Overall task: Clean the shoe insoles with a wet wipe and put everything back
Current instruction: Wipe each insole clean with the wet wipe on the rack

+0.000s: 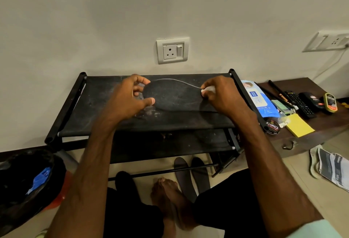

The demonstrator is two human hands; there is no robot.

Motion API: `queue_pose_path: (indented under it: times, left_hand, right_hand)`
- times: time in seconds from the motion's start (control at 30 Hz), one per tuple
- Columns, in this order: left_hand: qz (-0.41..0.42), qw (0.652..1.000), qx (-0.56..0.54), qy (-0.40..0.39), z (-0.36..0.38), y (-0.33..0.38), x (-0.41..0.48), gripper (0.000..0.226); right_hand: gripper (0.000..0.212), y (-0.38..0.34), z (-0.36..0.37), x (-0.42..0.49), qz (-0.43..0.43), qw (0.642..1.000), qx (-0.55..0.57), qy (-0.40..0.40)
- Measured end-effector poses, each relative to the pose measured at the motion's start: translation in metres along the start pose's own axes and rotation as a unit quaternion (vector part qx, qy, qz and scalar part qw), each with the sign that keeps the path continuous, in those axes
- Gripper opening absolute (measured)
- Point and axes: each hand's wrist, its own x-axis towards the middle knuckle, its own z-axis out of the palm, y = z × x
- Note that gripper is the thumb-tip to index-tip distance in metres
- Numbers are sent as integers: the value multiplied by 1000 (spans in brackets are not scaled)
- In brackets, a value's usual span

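A dark insole [173,94] lies flat on the top shelf of a black shoe rack [113,122]. My left hand [132,96] holds the insole's left end, thumb and fingers on its edge. My right hand [219,94] is closed on a small white wet wipe [208,89] pressed at the insole's right end. Two more dark insoles [190,175] lie on the floor under the rack, near my bare foot. A blue wet wipe pack [258,99] sits just right of the rack.
A low brown bench [321,122] at right carries a remote, a shoe polish tin [272,127], a yellow pad [299,127] and small bottles. A black-lined bin [24,181] stands at lower left. Papers lie on the floor at right. A wall socket is behind the rack.
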Motion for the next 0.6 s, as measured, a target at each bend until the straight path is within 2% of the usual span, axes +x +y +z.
queue_pose_path:
  times: [0.07,0.13,0.2,0.33,0.43,0.6]
  left_hand:
    - [8,993,-92,68,1,5,-5,47]
    - [-11,966,-222,129,2,9,-6,41]
    - [-31,946,-290,143,3,11,-8,39]
    - [-28,959,-270,84,16,24,-17,32]
    - [-29,964,-250,86,21,31,-28,27]
    - [-57,965,-241,80,-12,28,-61,33]
  right_hand:
    - [17,-4,-2,-3,-13,999,29,21]
    - [15,-10,-1,-6,-21,996,74,40]
    - [13,-22,3,-11,-26,990,127,57]
    - [17,-53,16,-20,-15,971,227,67]
    - [16,-71,24,-29,10,957,280,72]
    - [11,-94,28,-56,11,932,363,1]
